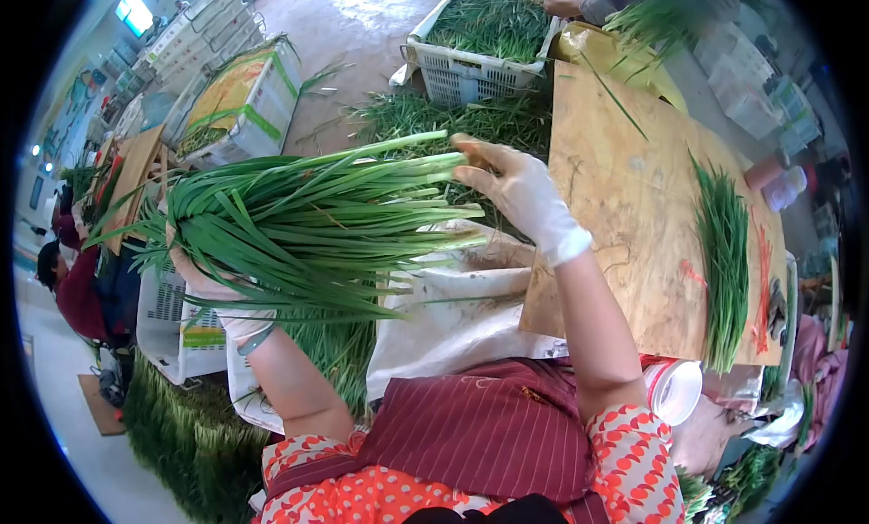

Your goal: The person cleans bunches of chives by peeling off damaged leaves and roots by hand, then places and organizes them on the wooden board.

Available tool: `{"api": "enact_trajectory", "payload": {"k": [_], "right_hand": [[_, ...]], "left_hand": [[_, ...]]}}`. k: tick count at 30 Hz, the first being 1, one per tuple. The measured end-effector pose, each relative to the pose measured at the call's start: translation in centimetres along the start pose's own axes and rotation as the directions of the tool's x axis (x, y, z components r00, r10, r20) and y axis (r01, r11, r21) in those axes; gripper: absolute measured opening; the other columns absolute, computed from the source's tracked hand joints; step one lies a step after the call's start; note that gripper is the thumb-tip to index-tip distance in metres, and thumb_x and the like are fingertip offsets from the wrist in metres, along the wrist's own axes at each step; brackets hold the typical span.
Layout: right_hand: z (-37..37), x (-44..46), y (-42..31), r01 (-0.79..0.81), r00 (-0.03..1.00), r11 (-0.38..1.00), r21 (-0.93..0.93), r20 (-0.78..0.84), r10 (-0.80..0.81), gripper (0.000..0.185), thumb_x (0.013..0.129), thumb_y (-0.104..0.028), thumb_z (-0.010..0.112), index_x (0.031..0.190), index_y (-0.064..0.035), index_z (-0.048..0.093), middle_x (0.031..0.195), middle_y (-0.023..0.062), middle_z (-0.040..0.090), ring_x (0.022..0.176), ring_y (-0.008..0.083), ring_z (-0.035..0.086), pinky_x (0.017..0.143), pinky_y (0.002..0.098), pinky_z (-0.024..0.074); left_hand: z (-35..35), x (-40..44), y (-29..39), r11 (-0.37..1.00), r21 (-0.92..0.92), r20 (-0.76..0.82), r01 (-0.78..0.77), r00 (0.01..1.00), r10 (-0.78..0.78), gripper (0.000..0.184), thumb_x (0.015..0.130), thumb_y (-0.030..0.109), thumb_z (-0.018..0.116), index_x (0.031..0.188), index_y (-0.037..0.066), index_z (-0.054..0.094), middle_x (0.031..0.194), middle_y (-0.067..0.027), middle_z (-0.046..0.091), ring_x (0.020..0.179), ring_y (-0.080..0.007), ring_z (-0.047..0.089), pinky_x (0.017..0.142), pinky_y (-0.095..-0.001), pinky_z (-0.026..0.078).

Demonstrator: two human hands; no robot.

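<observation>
A large bunch of garlic chives (299,221) lies sideways in front of me, green leaves to the left and pale stalk ends to the right. My left hand (213,275), in a whitish glove, is wrapped round the leafy side from below; leaves hide most of its fingers. At the upper right of the bunch, my gloved right hand (525,194) has its thumb and fingers curled about the pale ends of a few stalks. The fingertips of that glove look brown and soiled.
A wooden board (625,216) on my right bears a chive bundle (724,271) and red ties (762,284). Ahead stands a white crate (471,76) of chives, near loose leaves (425,117). White sheeting (425,329) lies below the bunch. Another person's gloved hand (597,10) is at the top.
</observation>
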State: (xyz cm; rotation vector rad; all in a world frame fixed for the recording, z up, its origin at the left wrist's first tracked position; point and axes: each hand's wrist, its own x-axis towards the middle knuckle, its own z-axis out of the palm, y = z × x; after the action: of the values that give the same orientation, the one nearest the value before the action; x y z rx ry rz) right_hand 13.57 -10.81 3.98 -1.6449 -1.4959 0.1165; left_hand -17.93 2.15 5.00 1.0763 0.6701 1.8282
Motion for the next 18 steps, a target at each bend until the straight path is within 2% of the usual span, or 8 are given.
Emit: {"api": "enact_trajectory", "payload": {"k": [2,3,6,8,9,11,14,18], "right_hand": [[1.0,1.1,0.8,-0.441,0.876,0.726,0.528,0.432,0.217,0.027,0.083,-0.015,0.063,0.106,-0.001,0.06,0.098,0.0072,0.064,0.091,0.0148,0.059,0.083,0.0269,0.0449],[1.3,0.8,1.1,-0.443,0.874,0.723,0.53,0.434,0.218,0.027,0.083,-0.015,0.063,0.106,-0.001,0.06,0.098,0.0072,0.064,0.091,0.0148,0.059,0.083,0.0269,0.0449],[1.2,0.1,0.6,-0.599,0.792,0.196,0.776,0.539,0.289,0.024,0.084,-0.023,0.063,0.093,-0.0016,0.061,0.089,0.0055,0.064,0.082,0.014,0.06,0.077,0.0274,0.048],[0.6,-0.4,-0.7,-0.603,0.786,0.139,0.786,0.556,0.27,0.025,0.084,-0.025,0.063,0.093,-0.0014,0.061,0.088,0.0057,0.064,0.081,0.0138,0.061,0.076,0.0272,0.0483],[0.5,-0.5,-1.0,-0.598,0.787,0.086,0.797,0.564,0.249,0.026,0.083,-0.026,0.064,0.093,-0.0012,0.061,0.088,0.0059,0.064,0.08,0.0137,0.061,0.076,0.027,0.0486],[0.7,-0.6,-0.9,-0.585,0.8,0.122,0.802,0.547,0.246,0.03,0.083,-0.028,0.064,0.093,0.0,0.063,0.086,0.0059,0.065,0.079,0.0134,0.061,0.074,0.0278,0.0493],[0.1,-0.8,-1.5,-0.485,0.855,0.525,0.699,0.506,0.115,0.035,0.079,-0.023,0.069,0.102,0.0039,0.064,0.092,0.0102,0.066,0.077,0.012,0.06,0.072,0.0232,0.0473],[1.0,-1.0,-2.2,-0.507,0.841,0.623,0.596,0.502,0.204,0.032,0.076,-0.016,0.072,0.1,0.0047,0.064,0.086,0.0079,0.066,0.075,0.0093,0.057,0.07,0.022,0.0457]], "left_hand": [[0.5,0.1,0.8,0.923,-0.302,0.119,0.24,0.97,-0.213,0.045,0.092,0.041,0.037,0.123,0.01,0.049,0.124,-0.0096,0.05,0.107,-0.0249,0.053,0.091,-0.0397,0.044],[1.0,-0.1,1.3,0.924,-0.298,0.117,0.241,0.97,-0.215,0.045,0.092,0.041,0.037,0.123,0.01,0.049,0.124,-0.0096,0.05,0.107,-0.0249,0.053,0.091,-0.0397,0.044],[1.4,-0.5,1.5,0.917,-0.297,0.074,0.268,0.964,-0.257,0.046,0.091,0.041,0.038,0.124,0.011,0.048,0.122,-0.0087,0.052,0.107,-0.0251,0.053,0.091,-0.0411,0.044],[-0.1,-0.2,0.6,0.843,-0.44,0.357,0.309,0.922,-0.151,0.046,0.091,0.042,0.04,0.124,0.011,0.049,0.12,-0.0085,0.053,0.105,-0.0257,0.054,0.091,-0.0422,0.044],[-0.1,-0.1,0.6,0.843,-0.439,0.358,0.312,0.921,-0.155,0.046,0.091,0.042,0.04,0.124,0.011,0.049,0.12,-0.0085,0.053,0.105,-0.0257,0.054,0.091,-0.0422,0.044],[0.0,0.0,0.5,0.876,-0.381,0.181,0.297,0.953,-0.245,0.045,0.09,0.041,0.042,0.122,0.01,0.05,0.119,-0.0085,0.054,0.104,-0.0261,0.054,0.09,-0.0422,0.045],[0.7,0.0,0.7,0.844,-0.409,0.184,0.345,0.938,-0.295,0.044,0.09,0.041,0.043,0.121,0.01,0.051,0.118,-0.0081,0.055,0.103,-0.0261,0.055,0.089,-0.0426,0.046],[1.0,-0.5,0.8,0.815,-0.438,0.28,0.379,0.919,-0.277,0.041,0.089,0.037,0.045,0.119,0.011,0.053,0.117,-0.008,0.056,0.103,-0.025,0.056,0.089,-0.0429,0.046]]}}
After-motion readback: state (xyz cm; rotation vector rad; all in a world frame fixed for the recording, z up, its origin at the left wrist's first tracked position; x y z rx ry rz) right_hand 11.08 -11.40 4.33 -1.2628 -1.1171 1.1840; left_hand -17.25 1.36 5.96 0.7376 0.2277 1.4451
